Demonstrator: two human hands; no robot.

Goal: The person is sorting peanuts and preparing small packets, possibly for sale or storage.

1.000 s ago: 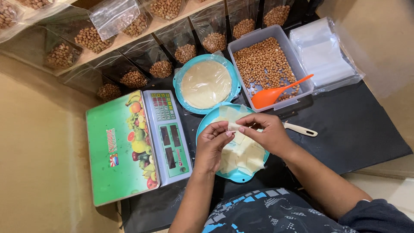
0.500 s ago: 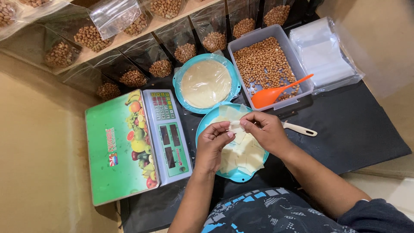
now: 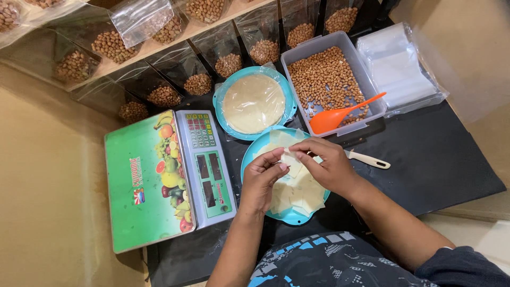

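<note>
hands pinching a pale dough square (image 3: pixel 291 161) over a blue plate (image 3: pixel 287 214) of cut squares, left hand (image 3: pixel 263 178) and right hand (image 3: pixel 321 162) both gripping it, grey tub (image 3: pixel 294 57) holding peanuts (image 3: pixel 324 79) and an orange scoop (image 3: pixel 340 114), second blue plate (image 3: pixel 219 103) bearing round dough sheets (image 3: pixel 253 102)

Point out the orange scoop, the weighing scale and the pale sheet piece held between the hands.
orange scoop (image 3: pixel 340 115), head view, on its bowl end.
weighing scale (image 3: pixel 146 180), head view, on its green platform.
pale sheet piece (image 3: pixel 291 161), head view, between both hands' fingertips.

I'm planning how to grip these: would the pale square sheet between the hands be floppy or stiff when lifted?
Probably floppy: the pale sheet looks thin and bends between the left hand and right hand. Likely light and tearable; similar sheets lie flat, overlapping, on the blue plate.
</note>
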